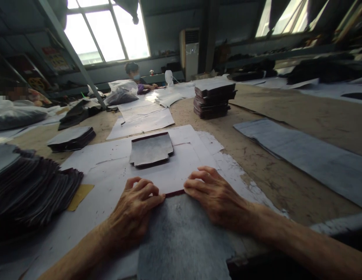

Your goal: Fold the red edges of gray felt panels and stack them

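A grey cut piece of sheet material (183,237), perhaps leather or backed fabric, lies before me on white paper. Its far edge shows a narrow dark-red folded strip (174,193). At the strip's left end, my left hand (137,206) pinches the edge between thumb and curled fingers. My right hand (214,194) grips the right end of the same edge, fingers bent over it. Just beyond my hands rests a small stack of similar grey pieces (152,149) with a dark-red far edge.
A tall fanned pile of dark pieces (32,190) stands at left, with a yellow scrap (80,197) beside it. Farther off are a neat dark-red stack (213,101) and a low stack (71,138). A long grey sheet (303,151) lies right. Co-workers sit across the table.
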A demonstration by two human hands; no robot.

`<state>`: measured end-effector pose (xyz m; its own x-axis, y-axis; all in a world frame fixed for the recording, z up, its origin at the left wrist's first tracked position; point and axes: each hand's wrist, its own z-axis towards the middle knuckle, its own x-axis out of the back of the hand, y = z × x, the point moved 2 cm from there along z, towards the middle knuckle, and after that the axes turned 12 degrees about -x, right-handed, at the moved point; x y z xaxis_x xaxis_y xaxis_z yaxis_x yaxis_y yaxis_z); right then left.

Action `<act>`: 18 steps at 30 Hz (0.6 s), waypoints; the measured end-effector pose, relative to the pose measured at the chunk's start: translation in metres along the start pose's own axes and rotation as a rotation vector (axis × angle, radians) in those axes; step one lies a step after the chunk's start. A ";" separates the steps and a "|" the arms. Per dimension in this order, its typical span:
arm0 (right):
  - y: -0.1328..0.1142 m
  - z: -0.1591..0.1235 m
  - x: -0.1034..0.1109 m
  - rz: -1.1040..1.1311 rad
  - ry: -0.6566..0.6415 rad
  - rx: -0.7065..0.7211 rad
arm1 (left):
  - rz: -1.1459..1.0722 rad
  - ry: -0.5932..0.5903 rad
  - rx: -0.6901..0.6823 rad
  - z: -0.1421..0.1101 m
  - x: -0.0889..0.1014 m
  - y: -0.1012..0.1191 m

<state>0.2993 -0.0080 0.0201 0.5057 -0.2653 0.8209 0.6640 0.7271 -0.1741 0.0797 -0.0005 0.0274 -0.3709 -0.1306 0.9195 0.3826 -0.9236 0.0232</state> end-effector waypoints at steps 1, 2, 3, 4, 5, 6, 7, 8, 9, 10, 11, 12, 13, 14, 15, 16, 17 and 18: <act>0.004 -0.002 0.001 0.018 0.081 -0.070 | -0.007 -0.021 0.016 0.001 0.002 0.000; 0.007 -0.004 0.003 0.028 0.151 -0.139 | -0.012 -0.033 0.028 0.001 0.004 0.000; 0.010 -0.007 0.006 0.027 0.200 -0.198 | -0.013 -0.039 0.034 0.003 0.005 0.000; 0.012 -0.010 0.009 0.017 0.232 -0.238 | -0.010 -0.044 0.041 0.004 0.006 -0.001; 0.013 -0.012 0.012 0.001 0.252 -0.254 | -0.004 -0.046 0.046 0.006 0.007 -0.001; 0.012 -0.016 0.015 -0.020 0.258 -0.254 | 0.004 -0.046 0.050 0.009 0.007 -0.002; 0.011 -0.019 0.018 -0.042 0.261 -0.241 | 0.013 -0.040 0.057 0.012 0.007 -0.003; 0.009 -0.022 0.021 -0.064 0.265 -0.223 | 0.022 -0.033 0.065 0.015 0.006 -0.004; 0.006 -0.026 0.024 -0.083 0.264 -0.205 | 0.032 -0.028 0.073 0.018 0.005 -0.005; 0.004 -0.029 0.025 -0.097 0.252 -0.186 | 0.041 -0.026 0.083 0.021 0.004 -0.006; 0.002 -0.032 0.025 -0.105 0.219 -0.174 | 0.048 -0.031 0.094 0.024 0.003 -0.006; 0.001 -0.034 0.024 -0.108 0.174 -0.168 | 0.059 -0.041 0.108 0.026 0.002 -0.006; 0.001 -0.036 0.022 -0.109 0.123 -0.169 | 0.071 -0.051 0.122 0.028 0.002 -0.006; 0.001 -0.037 0.020 -0.108 0.072 -0.179 | 0.088 -0.059 0.139 0.029 0.003 -0.005; 0.002 -0.038 0.018 -0.107 0.033 -0.194 | 0.109 -0.059 0.154 0.030 0.004 -0.004; 0.002 -0.038 0.017 -0.110 0.009 -0.211 | 0.128 -0.052 0.165 0.030 0.007 -0.002; 0.003 -0.038 0.016 -0.114 -0.003 -0.224 | 0.141 -0.043 0.167 0.032 0.009 0.000; 0.003 -0.037 0.016 -0.119 -0.012 -0.233 | 0.145 -0.033 0.163 0.034 0.011 0.003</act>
<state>0.3299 -0.0335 0.0126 0.4110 -0.3313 0.8493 0.8280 0.5255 -0.1958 0.1054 0.0072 0.0505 -0.2756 -0.2432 0.9300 0.5628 -0.8251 -0.0490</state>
